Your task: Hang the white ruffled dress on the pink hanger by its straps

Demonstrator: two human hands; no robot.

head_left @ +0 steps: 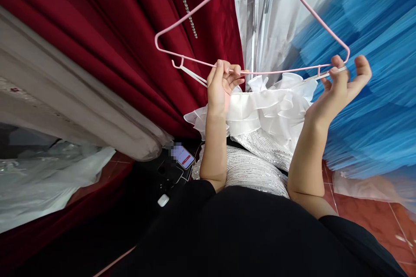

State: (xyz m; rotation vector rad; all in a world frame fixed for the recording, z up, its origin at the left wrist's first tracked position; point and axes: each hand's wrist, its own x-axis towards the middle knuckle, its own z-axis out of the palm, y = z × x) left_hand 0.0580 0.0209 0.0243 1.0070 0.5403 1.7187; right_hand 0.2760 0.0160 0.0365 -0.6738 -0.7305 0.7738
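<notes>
A pink clothes hanger (279, 72) is held up before me, its lower bar running across the view. My left hand (222, 84) is closed around the middle left of that bar. Below hangs a white ruffled dress (243, 114) with a sequinned, glittering lower part that lies over my lap. One white hanging strap (194, 76) is looped on the hanger's left hook. At the right end, my right hand (341, 84) pinches the other strap beside the right hook, with some fingers lifted away. Whether this strap sits in the hook is hard to make out.
Red curtain fabric (130, 21) and pale draped cloth (65, 82) hang on the left. Blue tulle (367, 65) fills the right side. A lit phone (184, 156) and a small white case (163, 200) lie on a black surface. Red tiles (360, 212) cover the floor.
</notes>
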